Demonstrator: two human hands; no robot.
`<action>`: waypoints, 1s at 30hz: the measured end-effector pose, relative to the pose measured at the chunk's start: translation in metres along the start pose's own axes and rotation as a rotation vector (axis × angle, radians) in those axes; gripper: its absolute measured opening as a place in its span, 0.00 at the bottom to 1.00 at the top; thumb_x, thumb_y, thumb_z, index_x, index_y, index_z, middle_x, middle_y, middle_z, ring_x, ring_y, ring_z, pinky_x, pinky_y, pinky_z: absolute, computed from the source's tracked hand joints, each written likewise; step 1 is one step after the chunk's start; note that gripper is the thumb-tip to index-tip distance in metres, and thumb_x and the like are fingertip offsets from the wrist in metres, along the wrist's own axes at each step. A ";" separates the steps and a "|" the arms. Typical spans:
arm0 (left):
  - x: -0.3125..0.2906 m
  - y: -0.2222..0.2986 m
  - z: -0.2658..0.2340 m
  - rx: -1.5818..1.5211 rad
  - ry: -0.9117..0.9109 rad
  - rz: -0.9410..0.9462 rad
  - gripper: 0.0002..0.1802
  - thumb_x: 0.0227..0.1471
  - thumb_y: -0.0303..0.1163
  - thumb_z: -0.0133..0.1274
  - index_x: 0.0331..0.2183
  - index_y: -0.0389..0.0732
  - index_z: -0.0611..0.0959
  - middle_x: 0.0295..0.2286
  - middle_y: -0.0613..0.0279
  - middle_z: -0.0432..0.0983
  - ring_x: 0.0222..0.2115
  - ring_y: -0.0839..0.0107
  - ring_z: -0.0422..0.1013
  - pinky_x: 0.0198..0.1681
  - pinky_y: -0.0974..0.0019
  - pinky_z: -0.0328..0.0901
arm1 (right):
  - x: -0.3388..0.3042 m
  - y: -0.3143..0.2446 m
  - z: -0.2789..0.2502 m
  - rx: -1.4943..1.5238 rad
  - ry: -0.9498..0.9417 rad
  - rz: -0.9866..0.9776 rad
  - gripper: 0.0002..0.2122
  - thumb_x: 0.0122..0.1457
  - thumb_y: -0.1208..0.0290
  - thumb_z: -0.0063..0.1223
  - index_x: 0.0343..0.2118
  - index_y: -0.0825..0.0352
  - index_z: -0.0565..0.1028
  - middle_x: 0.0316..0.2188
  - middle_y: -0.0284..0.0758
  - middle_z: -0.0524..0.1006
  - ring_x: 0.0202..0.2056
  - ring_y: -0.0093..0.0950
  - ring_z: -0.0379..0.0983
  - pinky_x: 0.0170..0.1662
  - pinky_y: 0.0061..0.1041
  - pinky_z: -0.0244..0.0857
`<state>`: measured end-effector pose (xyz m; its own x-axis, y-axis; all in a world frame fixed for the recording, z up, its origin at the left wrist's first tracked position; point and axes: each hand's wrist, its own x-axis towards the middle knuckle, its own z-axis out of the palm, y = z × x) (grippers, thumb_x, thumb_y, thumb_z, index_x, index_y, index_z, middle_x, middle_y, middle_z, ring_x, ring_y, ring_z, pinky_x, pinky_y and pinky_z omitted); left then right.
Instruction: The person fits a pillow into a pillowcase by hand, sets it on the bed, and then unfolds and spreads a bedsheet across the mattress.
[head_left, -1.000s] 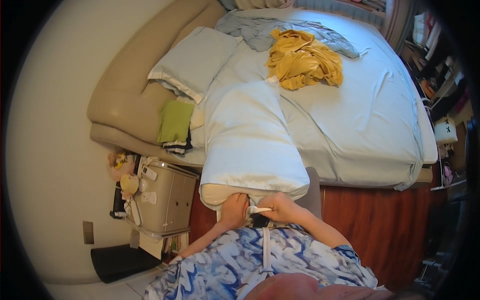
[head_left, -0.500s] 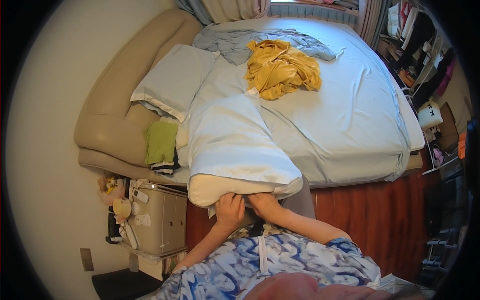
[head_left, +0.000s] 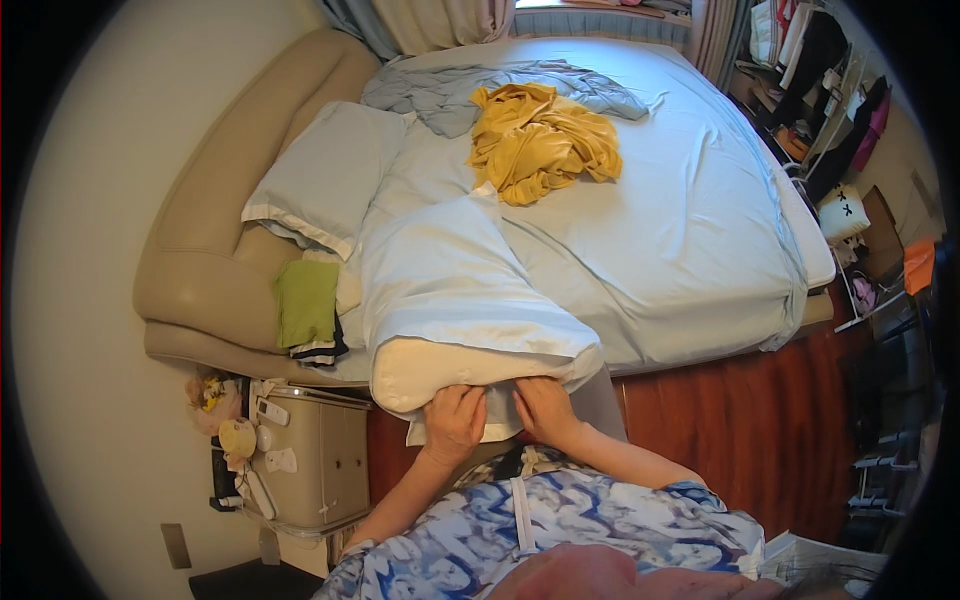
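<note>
Left hand [head_left: 456,420] and right hand [head_left: 545,408] are side by side at the near end of a cream pillow [head_left: 425,368], seen from the head camera. Both are half closed, fingers bent at its lower edge, the left pressed against it; whether either pinches cloth between thumb and fingers I cannot tell. The pillow sits inside a light blue pillowcase [head_left: 440,265], its near end bare at the case's mouth and jutting past the side of the bed [head_left: 700,280]. A white-edged flap of the case hangs below, between the hands. Beyond the far corner lies a crumpled yellow cloth [head_left: 540,140]; a second pillow [head_left: 335,165] rests near the beige headboard [head_left: 210,220], with a folded green cloth [head_left: 305,305] close by. A bedside cabinet [head_left: 315,450] stands to the left
</note>
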<state>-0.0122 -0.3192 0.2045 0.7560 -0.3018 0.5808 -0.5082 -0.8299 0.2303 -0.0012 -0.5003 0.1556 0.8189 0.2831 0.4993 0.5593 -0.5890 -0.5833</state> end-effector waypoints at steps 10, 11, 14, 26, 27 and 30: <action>0.002 -0.002 0.005 -0.027 0.052 0.007 0.09 0.38 0.24 0.57 0.29 0.41 0.80 0.25 0.62 0.70 0.27 0.61 0.67 0.30 0.61 0.59 | 0.009 0.009 0.071 -0.095 -0.359 0.002 0.09 0.47 0.72 0.46 0.29 0.71 0.75 0.26 0.49 0.75 0.30 0.42 0.75 0.30 0.39 0.69; -0.002 -0.006 0.002 -0.007 0.055 -0.001 0.09 0.38 0.24 0.57 0.29 0.40 0.80 0.25 0.61 0.70 0.27 0.61 0.67 0.31 0.61 0.59 | 0.015 -0.004 0.070 -0.105 -0.335 0.048 0.11 0.48 0.72 0.45 0.31 0.71 0.75 0.29 0.50 0.75 0.33 0.42 0.75 0.34 0.40 0.69; 0.004 0.003 0.004 -0.025 0.051 0.005 0.09 0.38 0.24 0.56 0.29 0.40 0.80 0.26 0.61 0.70 0.27 0.61 0.67 0.31 0.61 0.59 | 0.007 0.032 0.097 -0.190 -0.127 -0.024 0.13 0.50 0.71 0.44 0.35 0.71 0.74 0.32 0.49 0.74 0.37 0.42 0.73 0.43 0.37 0.66; -0.021 -0.011 -0.005 -0.127 -0.217 -0.002 0.06 0.44 0.25 0.53 0.30 0.40 0.78 0.28 0.59 0.72 0.28 0.61 0.70 0.29 0.63 0.65 | 0.016 -0.022 -0.001 0.732 -0.991 -0.069 0.12 0.57 0.64 0.47 0.27 0.69 0.66 0.16 0.43 0.67 0.18 0.32 0.61 0.24 0.31 0.57; -0.017 -0.006 -0.009 -0.198 -0.272 -0.025 0.03 0.46 0.25 0.51 0.28 0.39 0.76 0.26 0.55 0.72 0.27 0.59 0.70 0.30 0.62 0.65 | 0.018 -0.024 -0.020 0.684 -0.889 -0.101 0.11 0.57 0.65 0.47 0.27 0.69 0.66 0.16 0.44 0.66 0.18 0.34 0.60 0.24 0.31 0.56; -0.022 -0.019 -0.027 -0.650 -0.736 -0.375 0.12 0.54 0.34 0.45 0.27 0.34 0.75 0.23 0.46 0.72 0.26 0.50 0.69 0.30 0.56 0.64 | 0.034 -0.017 -0.053 0.583 -0.834 -0.017 0.12 0.57 0.64 0.47 0.26 0.69 0.68 0.17 0.45 0.67 0.19 0.41 0.62 0.24 0.32 0.57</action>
<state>-0.0301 -0.2843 0.2082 0.8641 -0.4691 -0.1824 -0.1481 -0.5833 0.7986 0.0099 -0.5209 0.2167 0.5143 0.8569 0.0341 0.3648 -0.1826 -0.9130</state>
